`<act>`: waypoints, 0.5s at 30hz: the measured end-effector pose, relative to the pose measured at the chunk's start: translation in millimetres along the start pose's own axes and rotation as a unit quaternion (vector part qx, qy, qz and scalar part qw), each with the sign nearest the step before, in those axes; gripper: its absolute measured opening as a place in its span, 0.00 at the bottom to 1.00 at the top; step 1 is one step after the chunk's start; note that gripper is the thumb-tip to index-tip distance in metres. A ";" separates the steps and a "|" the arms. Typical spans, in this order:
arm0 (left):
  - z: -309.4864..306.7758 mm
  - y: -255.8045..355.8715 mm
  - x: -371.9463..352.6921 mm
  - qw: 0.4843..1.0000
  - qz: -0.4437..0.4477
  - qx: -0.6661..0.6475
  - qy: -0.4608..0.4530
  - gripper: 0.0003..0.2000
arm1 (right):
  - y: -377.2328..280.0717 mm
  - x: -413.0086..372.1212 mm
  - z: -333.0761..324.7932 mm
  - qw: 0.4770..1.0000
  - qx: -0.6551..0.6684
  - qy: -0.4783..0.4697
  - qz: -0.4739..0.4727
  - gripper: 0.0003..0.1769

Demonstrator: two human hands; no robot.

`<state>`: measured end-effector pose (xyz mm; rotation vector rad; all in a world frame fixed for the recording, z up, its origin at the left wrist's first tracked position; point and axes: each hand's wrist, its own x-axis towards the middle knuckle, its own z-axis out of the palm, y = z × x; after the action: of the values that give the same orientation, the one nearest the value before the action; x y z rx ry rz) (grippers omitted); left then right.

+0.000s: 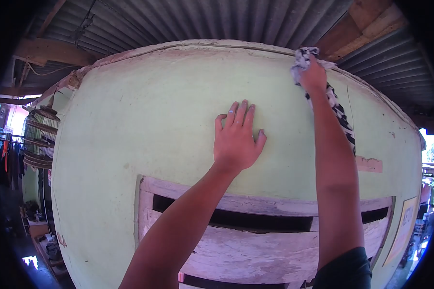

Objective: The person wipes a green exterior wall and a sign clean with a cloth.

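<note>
My left hand (237,139) lies against the pale green wall (144,111), fingers spread and nothing in it. Higher up on the right, my right hand (314,76) grips a black-and-white patterned cloth (304,57) at the wall's top edge. Part of the cloth hangs down behind my right forearm. Below both hands is a worn whitish wooden frame (255,253) with dark slots, partly covered by my forearms.
Corrugated roofing (217,21) and wooden beams (55,50) run close above the wall. A birdcage (42,132) hangs at the left, near hanging clothes (9,161). A framed poster (403,226) is at the lower right.
</note>
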<state>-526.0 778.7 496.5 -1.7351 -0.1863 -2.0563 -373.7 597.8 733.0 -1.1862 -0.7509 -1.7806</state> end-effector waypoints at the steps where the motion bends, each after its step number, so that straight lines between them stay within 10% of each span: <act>1: -0.4 -0.7 1.8 1.000 0.001 0.001 0.002 0.33 | -30.7 -0.9 7.0 0.999 0.032 -0.018 -0.023 0.34; 8: -6.4 -3.5 3.8 0.999 0.018 0.033 0.009 0.31 | -141.2 -45.6 12.8 0.960 0.125 -0.162 -0.193 0.38; 15: -11.1 -2.6 8.3 0.998 0.035 0.044 -0.008 0.30 | 24.4 -32.0 -34.8 0.997 0.012 -0.049 -0.050 0.35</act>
<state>-538.0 774.8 502.7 -1.6823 -0.2150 -1.9560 -360.5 567.9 691.0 -1.2479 -0.8999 -1.7993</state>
